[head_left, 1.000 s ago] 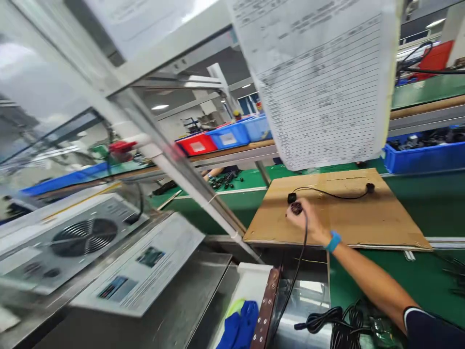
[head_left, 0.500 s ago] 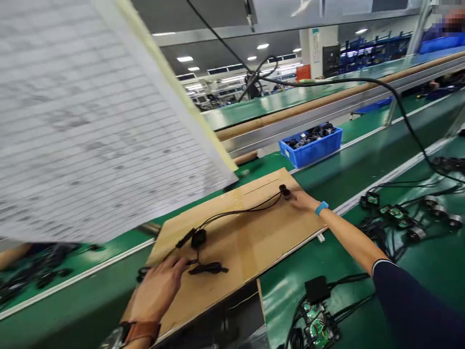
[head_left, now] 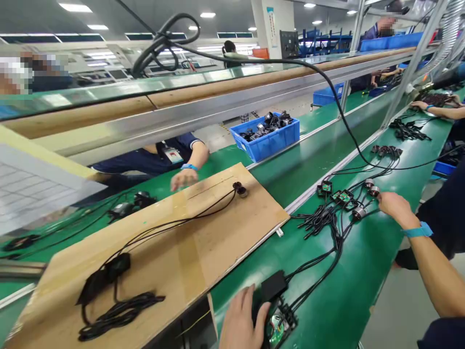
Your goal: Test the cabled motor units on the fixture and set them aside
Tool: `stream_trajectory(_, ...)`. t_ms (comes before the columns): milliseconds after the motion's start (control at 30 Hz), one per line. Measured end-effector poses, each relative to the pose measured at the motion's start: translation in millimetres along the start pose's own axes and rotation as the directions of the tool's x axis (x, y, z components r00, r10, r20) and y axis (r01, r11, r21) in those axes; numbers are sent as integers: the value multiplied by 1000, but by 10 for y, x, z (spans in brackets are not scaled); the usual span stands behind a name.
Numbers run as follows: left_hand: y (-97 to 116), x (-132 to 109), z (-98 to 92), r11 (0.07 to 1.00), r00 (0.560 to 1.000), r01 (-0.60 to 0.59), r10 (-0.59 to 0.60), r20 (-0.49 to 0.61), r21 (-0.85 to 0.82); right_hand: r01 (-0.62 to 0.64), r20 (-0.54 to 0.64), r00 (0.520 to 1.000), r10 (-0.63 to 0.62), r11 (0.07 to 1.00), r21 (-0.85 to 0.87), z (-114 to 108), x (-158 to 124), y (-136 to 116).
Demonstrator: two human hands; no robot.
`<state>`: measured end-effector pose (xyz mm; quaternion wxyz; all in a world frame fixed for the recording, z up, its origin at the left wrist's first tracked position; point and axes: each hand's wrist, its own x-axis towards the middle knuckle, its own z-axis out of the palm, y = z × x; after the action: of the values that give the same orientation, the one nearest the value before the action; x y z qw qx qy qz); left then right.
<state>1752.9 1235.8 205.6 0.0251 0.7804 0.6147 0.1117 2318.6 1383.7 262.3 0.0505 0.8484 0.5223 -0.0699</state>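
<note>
My left hand (head_left: 241,320) is at the bottom, thumb and fingers apart around the edge of an opened black housing with a green circuit board (head_left: 278,327). A square black box (head_left: 274,286) lies just beyond its fingertips, with black cables running off to the right. My right hand (head_left: 395,209), with a blue wristband, has its fingers curled at a silver metal cylinder (head_left: 374,191) on a cable end; its fingertips are partly hidden. Beside it lie another metal cylinder (head_left: 359,212), small green circuit boards (head_left: 343,196) and bundled black cables (head_left: 319,220).
A cardboard sheet (head_left: 214,242) bears a cable assembly with a cylindrical end (head_left: 240,190), black boxes (head_left: 105,276) and a coiled cable (head_left: 123,315). A blue bin (head_left: 267,138) of parts stands beyond. Across the line, a co-worker's hand (head_left: 184,179) hovers near the cardboard. A black cable (head_left: 319,72) hangs overhead.
Both my hands have left the cable assembly on the cardboard and moved right to the parts on the green bench. The view has turned right, and a co-worker's arm now shows opposite.
</note>
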Motion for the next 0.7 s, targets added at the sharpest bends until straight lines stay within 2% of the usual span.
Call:
stream_trajectory(33,110,-10,31,999,996,42,-40,77,-26,36,-12,999,-36,999,39,67,-25,94)
stream_trajectory(100,267,4,50,989,968,137,-122,218,-55,226,-53,974,-220,961,163,230,-69,154)
stream_trajectory(167,352,37,19,971,934,227,-195,300,-76,374,-105,927,-359,895,244,407,-115,83)
stream_trajectory(200,379,50,-9,964,923,250,-210,322,-90,388,-116,921,-371,886,254,489,-142,18)
stream_trajectory(300,447,37,-96,968,927,231,-187,326,-100,321,-122,946,-301,923,214,665,-234,-198)
stream_trajectory(367,507,-8,-132,975,930,217,-192,315,-48,289,-134,955,-266,936,202,713,-291,-302)
stream_trajectory(500,613,-102,-160,967,911,233,-255,322,107,217,-225,963,-146,915,339,643,-364,-345)
stream_trajectory(567,639,-121,-186,969,917,214,-243,315,124,203,-291,955,-53,831,517,489,-401,-324)
stream_trajectory(600,647,-123,-207,972,921,205,-231,312,116,220,-314,949,-17,749,625,368,-433,-320)
stream_trajectory(667,661,-113,-261,974,923,210,-226,311,85,286,-320,947,-19,497,819,30,-548,-346)
stream_trajectory(700,668,-104,-288,971,920,229,-239,310,68,322,-320,945,-67,354,878,-183,-638,-379)
